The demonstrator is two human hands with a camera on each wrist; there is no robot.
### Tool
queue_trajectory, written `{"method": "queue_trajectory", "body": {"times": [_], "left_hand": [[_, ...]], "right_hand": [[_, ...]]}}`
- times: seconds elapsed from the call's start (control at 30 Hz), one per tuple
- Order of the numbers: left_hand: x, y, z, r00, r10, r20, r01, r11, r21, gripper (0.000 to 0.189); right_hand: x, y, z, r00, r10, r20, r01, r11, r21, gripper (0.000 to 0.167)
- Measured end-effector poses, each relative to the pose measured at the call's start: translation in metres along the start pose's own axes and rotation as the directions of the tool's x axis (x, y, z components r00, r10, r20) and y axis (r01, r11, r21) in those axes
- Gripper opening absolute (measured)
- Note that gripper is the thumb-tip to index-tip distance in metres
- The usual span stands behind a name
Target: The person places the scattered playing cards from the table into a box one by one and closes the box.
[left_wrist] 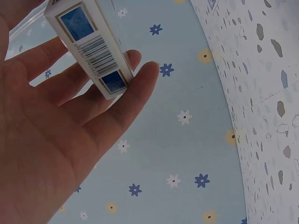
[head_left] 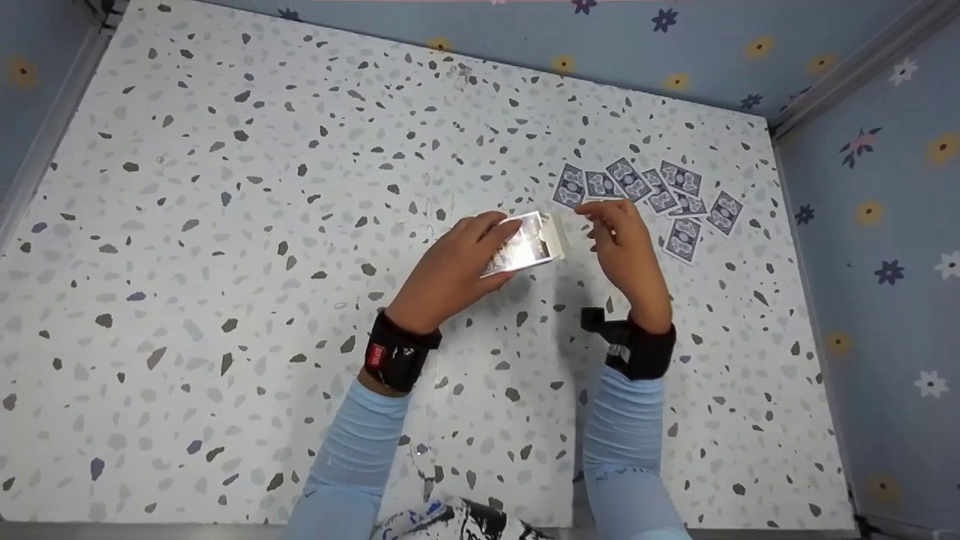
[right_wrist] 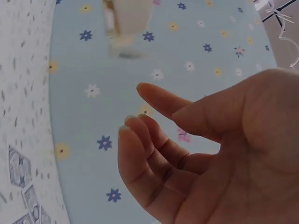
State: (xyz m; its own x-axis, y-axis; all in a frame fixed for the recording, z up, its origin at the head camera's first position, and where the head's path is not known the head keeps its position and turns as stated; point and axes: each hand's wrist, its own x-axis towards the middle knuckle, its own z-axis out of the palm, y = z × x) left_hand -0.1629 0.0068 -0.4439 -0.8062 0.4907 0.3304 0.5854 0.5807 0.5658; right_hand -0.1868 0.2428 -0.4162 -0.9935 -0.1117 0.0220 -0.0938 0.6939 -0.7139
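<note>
My left hand [head_left: 454, 271] grips a small card box [head_left: 523, 246] above the table, fingers on one side and thumb on the other. The box's flap end points right and looks opened. A barcode and blue panels show on the card box [left_wrist: 93, 51] in the left wrist view. Just right of the box, my right hand [head_left: 624, 251] is held in the air with fingers loosely bent and nothing between them. In the right wrist view the right hand [right_wrist: 210, 144] shows a gap between thumb and fingertips; the box is blurred beyond it.
Several playing cards [head_left: 682, 238] lie face down at the table's right rear, some overlapping, just beyond my right hand. The speckled white table [head_left: 225, 300] meets blue flowered walls [head_left: 885, 300] at the back and right.
</note>
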Motion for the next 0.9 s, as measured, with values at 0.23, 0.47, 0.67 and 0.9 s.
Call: {"method": "queue_trajectory", "body": {"times": [0.23,0.47,0.67,0.9], "left_hand": [[-0.003,0.0,0.0,1.0,-0.02,0.013,0.02,1.0,-0.017,0.058],[-0.002,-0.001,-0.001,1.0,-0.009,0.012,0.009,1.0,-0.026,0.058],[-0.002,-0.001,0.0,1.0,-0.007,0.015,0.007,1.0,-0.026,0.057],[-0.002,-0.002,0.0,1.0,-0.017,0.021,0.017,1.0,-0.022,0.057]], "right_hand": [[0.013,0.049,-0.014,0.99,0.089,0.111,-0.073,0.987,-0.141,0.029],[0.023,0.1,-0.051,0.933,0.358,0.029,-0.33,0.888,-0.32,0.034],[0.041,0.134,-0.07,0.741,0.672,0.007,-0.605,0.672,-0.428,0.067],[0.047,0.147,-0.072,0.681,0.732,-0.02,-0.671,0.613,-0.417,0.086]]}}
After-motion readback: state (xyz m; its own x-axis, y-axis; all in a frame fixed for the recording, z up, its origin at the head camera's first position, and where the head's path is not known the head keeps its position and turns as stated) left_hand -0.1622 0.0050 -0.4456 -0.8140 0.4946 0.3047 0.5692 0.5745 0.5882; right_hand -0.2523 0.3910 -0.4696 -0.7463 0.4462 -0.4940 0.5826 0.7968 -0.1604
